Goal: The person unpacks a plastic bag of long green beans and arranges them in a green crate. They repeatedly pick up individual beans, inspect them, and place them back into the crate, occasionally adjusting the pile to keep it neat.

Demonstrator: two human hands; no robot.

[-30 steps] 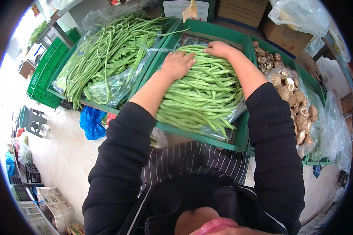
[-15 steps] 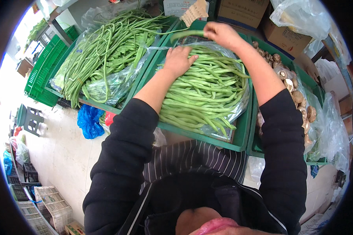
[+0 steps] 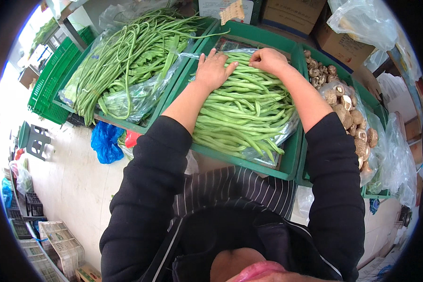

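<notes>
A wide pile of green beans [image 3: 244,113] lies on clear plastic in a green crate [image 3: 291,160] in front of me, the beans mostly running crosswise. My left hand [image 3: 213,70] rests on the pile's far left corner, its fingers stretched and spread. At the far edge of the pile, my right hand [image 3: 271,61] has its fingers curled and pinched together at the end of a green bean [image 3: 241,58], low against the other beans. Its fingertips are partly hidden.
To the left, another crate holds long beans [image 3: 127,61] and flat pods. On the right, mushrooms [image 3: 348,108] fill a crate beside crumpled plastic bags [image 3: 395,150]. Cardboard boxes [image 3: 291,16] stand behind. A blue bag [image 3: 108,143] and a stool [image 3: 34,139] are lower left.
My right hand has come nearer and down onto the pile, bringing the bean it held beyond the far edge back onto the others. My left hand has spread its fingers, staying in place.
</notes>
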